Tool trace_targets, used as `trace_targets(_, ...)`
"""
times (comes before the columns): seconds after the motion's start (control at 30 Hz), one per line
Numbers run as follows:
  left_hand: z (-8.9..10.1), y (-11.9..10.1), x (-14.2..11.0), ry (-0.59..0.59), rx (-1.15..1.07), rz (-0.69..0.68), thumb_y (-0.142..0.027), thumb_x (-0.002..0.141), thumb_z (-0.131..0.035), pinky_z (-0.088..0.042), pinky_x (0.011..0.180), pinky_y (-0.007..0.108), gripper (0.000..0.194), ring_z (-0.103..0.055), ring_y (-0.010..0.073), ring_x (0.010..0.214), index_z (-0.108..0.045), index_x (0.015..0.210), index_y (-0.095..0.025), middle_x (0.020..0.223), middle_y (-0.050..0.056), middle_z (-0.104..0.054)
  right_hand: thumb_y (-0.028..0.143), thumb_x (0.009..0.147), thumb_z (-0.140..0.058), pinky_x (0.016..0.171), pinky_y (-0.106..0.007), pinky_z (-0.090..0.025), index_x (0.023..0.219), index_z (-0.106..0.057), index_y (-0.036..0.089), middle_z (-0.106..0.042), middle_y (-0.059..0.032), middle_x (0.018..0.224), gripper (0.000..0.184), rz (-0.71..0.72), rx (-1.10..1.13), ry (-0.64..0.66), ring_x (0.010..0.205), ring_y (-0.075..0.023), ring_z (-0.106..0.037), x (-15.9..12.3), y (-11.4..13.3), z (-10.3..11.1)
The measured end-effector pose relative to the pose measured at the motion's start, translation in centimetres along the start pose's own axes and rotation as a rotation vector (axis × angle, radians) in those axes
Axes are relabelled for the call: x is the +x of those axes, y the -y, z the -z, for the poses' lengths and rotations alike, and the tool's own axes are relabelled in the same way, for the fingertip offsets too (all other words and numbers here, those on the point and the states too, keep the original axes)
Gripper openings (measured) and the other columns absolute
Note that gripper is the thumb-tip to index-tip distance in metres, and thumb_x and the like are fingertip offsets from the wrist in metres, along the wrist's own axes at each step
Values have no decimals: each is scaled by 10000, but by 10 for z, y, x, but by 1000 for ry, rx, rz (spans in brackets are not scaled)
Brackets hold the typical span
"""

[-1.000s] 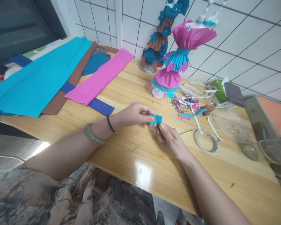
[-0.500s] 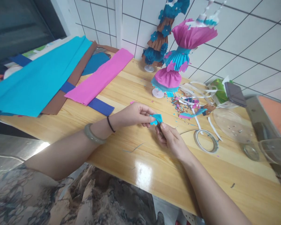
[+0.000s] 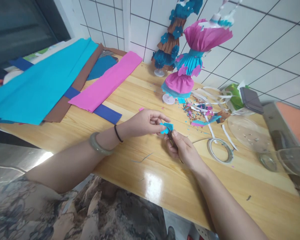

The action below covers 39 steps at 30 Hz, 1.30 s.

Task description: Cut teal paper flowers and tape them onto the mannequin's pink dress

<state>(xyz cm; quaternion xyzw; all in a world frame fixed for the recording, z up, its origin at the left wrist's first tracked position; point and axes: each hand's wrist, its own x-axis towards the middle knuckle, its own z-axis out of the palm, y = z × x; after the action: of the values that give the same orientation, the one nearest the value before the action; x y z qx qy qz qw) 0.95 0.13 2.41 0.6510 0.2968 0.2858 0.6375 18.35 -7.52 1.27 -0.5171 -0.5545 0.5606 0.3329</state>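
wooden table (image 3: 180, 193) below, left grip (image 3: 150, 122) pinches blue paper (image 3: 170, 126), right grip (image 3: 182, 146) a dark tool (image 3: 173, 140).

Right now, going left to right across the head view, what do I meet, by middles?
Large light-blue paper, pink paper, left hand, small blue paper piece, right hand, tape roll, dark phone, orange panel.

Single head cam, worn up top, faces fwd & down at approx. arm's reach, w/ L hand (image 3: 150, 122) & R hand (image 3: 182, 145) mid-view, lap (image 3: 90, 213) at btm, counter (image 3: 130, 170) across & wall (image 3: 265, 46) up top.
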Motion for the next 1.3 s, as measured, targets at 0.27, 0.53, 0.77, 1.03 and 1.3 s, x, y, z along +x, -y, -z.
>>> trace_targets(0.27, 6, -1, 2, -108, -62, -13, -163, 758, -638, -480, 576, 183, 424, -613, 87, 622, -555, 1168, -91, 728, 15, -633, 565, 920, -340, 392, -221, -186, 967, -549, 156, -333, 71, 511, 462, -91, -28, 104, 412, -74, -259, -6, 4, 13)
trace_targets(0.53, -2, 3, 0, -36, -77, 24, -158, 736, -645, -430, 556, 188, 522, -573, 84, 583, -484, 1227, -89, 635, -31, -583, 449, 769, -671, 406, -221, -181, 1135, -523, 182, -303, 101, 494, 477, 105, 89, -194, 406, -67, -247, -2, 6, 22)
trace_targets(0.77, -8, 8, -1, 43, 31, -28, -152, 744, -621, -369, 542, 173, 556, -519, 63, 568, -449, 1267, -71, 626, -43, -568, 406, 755, -689, 421, -229, -217, 649, -562, 175, -350, 70, 445, 284, 44, -52, -105, 413, -70, -270, 1, 2, 10)
trace_targets(1.03, -2, 11, 1, 68, -53, 8, -206, 761, -635, -389, 547, 182, 546, -544, 76, 571, -453, 1262, -85, 610, -46, -563, 397, 747, -699, 486, -229, -301, 665, -576, 191, -343, 77, 433, 253, 51, 26, -89, 445, -98, -367, 1, -2, 12)
trace_targets(1.3, -4, 5, 1, 117, -291, 223, -500, 740, -663, -425, 558, 204, 443, -610, 99, 612, -589, 927, -106, 739, 64, -676, 414, 779, -647, 434, -238, -232, 687, -538, 195, -345, 72, 476, 261, 135, -35, -208, 419, -85, -273, 3, -5, 13)
